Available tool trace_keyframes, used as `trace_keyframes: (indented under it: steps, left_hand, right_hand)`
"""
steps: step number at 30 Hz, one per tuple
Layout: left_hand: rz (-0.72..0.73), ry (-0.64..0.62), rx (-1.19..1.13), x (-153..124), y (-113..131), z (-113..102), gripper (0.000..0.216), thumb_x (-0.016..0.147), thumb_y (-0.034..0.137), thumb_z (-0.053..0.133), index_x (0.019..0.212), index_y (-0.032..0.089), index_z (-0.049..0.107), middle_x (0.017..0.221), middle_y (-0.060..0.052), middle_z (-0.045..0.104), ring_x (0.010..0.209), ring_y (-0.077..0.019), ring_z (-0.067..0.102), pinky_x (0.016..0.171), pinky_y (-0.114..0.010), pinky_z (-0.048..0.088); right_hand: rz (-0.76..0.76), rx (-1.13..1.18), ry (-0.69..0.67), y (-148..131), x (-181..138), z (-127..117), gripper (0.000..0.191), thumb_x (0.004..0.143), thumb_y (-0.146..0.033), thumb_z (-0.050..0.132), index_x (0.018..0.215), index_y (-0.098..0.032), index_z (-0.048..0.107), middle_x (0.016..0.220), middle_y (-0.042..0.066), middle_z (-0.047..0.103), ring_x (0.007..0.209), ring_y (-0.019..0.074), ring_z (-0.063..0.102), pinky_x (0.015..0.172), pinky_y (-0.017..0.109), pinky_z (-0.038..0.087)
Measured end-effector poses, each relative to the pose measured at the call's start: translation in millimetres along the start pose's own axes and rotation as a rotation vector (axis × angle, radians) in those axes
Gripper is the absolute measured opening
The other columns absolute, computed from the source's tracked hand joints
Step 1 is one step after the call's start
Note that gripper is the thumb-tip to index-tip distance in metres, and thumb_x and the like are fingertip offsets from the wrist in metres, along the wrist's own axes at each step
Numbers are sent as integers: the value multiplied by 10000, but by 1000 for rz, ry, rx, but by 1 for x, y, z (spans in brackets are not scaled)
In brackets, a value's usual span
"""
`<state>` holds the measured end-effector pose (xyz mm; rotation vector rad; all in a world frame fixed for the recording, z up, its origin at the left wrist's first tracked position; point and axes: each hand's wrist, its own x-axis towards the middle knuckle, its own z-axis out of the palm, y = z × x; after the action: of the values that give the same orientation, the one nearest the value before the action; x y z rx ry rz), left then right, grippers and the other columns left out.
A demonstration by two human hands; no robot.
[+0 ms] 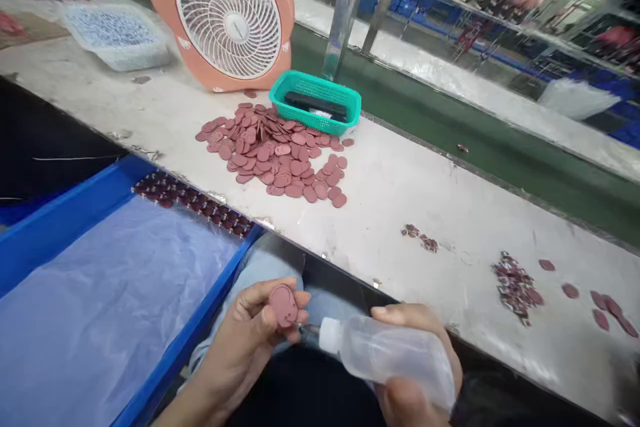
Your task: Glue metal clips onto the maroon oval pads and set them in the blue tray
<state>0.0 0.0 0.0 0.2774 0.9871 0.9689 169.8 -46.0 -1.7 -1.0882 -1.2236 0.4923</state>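
My left hand (pixel 253 333) pinches a small dusty-pink oval disc (pixel 283 305) between thumb and fingers, held over my lap below the table edge. My right hand (pixel 413 373) is wrapped round a clear plastic squeeze bottle (pixel 390 357) with a white cap; its thin nozzle (pixel 307 332) points left and touches or nearly touches the disc's lower edge. A big heap of the same pink discs (pixel 277 153) lies on the white table ahead.
A blue tray (pixel 60 220) lined with clear plastic sits at my left, with a row of dark pieces (pixel 195 203) along its far edge. A teal basket (pixel 315 101) and pink fan (pixel 225 13) stand behind the heap. Small dark bits (pixel 515 287) and loose discs lie right.
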Motion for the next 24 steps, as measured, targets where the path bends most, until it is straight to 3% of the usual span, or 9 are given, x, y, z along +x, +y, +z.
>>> trace_keyframes:
  steps: [7,12,16,21,24]
  left_hand:
    - [-35,-122,11,7,-4,-11,384,527,455,951,847,276,838,777,-27,823,621,-140,718,577,-186,559]
    - [-15,-38,16,3,-2,-4,414,490,459,961,828,255,838,739,-25,810,611,-139,697,582,-198,562]
    - [-20,-26,20,1,-1,0,425,473,467,964,817,251,839,728,-27,808,601,-137,690,567,-191,552]
    - [-23,-21,27,2,1,0,425,467,478,962,807,256,839,744,-28,813,610,-136,699,539,-165,528]
    - [-17,-24,33,3,1,0,418,471,481,960,806,263,838,749,-21,814,627,-138,704,541,-162,526]
  right_hand:
    - [70,-13,-51,-4,3,0,357,909,-532,634,1096,-229,654,529,-67,444,365,99,384,351,250,309]
    - [79,-45,-87,-5,5,-3,329,921,-512,617,1096,-235,647,516,-71,468,352,94,382,345,247,305]
    - [43,-125,-42,-5,5,-2,340,922,-529,609,1072,-228,657,591,-43,544,384,98,440,360,244,348]
    - [81,-88,15,-5,4,1,381,883,-579,623,1064,-245,656,562,-38,473,384,120,408,340,268,315]
    - [103,-36,-23,-4,5,1,354,898,-552,619,1100,-263,642,537,-47,450,364,122,372,327,271,290]
